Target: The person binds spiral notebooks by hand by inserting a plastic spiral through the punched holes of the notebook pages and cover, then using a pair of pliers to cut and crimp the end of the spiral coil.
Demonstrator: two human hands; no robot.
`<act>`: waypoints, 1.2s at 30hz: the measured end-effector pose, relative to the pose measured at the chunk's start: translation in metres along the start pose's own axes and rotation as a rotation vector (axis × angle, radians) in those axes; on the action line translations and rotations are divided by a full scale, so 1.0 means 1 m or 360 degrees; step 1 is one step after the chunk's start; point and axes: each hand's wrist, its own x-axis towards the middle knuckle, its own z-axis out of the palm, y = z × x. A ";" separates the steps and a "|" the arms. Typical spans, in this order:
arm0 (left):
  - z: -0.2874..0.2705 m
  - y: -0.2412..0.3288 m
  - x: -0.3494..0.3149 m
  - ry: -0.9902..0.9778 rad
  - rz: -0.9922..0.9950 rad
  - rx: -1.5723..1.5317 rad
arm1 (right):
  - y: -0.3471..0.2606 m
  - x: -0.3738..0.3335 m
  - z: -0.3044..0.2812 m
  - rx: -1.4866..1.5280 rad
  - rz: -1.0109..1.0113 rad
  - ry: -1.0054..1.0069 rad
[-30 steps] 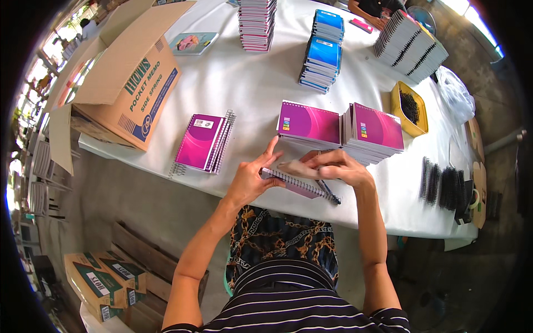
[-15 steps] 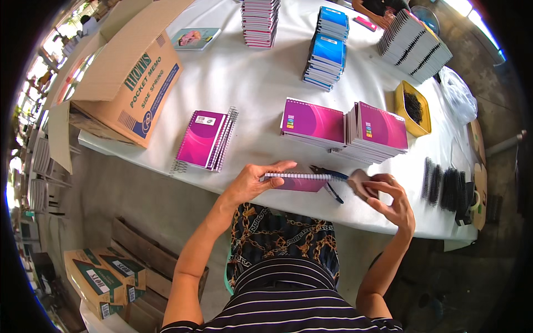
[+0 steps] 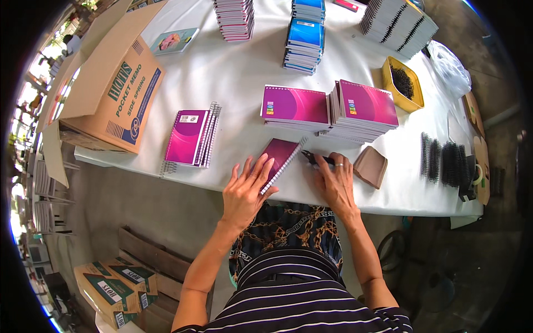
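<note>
A purple spiral notebook [image 3: 279,154] lies slanted on the table near its front edge, a wire coil along its right side. Over its cover and lower end my left hand [image 3: 244,186] holds it, fingers spread across the cover and thumb by the coil. My right hand [image 3: 336,183] is closed on the handles of dark pliers [image 3: 311,157], whose jaws point toward the coil's far end. Fingers hide most of the handles. Right of that hand rests a brown flat-sided block [image 3: 371,167], touched by no hand.
Purple notebooks are stacked ahead [image 3: 358,105], and more with coils lie left [image 3: 186,136]. A large carton [image 3: 114,94] stands at the left edge. Behind are blue notebooks [image 3: 305,34]. To the right are a yellow tub of black coils [image 3: 417,102] and loose black coils [image 3: 455,164].
My right hand has put the brown block down on the table and taken hold of the pliers. The notebook has turned from edge-on to slanted, its cover showing beneath my left hand.
</note>
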 end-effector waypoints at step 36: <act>-0.088 -0.116 0.005 -0.0473 -0.0437 0.0403 | -0.033 0.044 -0.032 0.0248 -0.0262 0.0088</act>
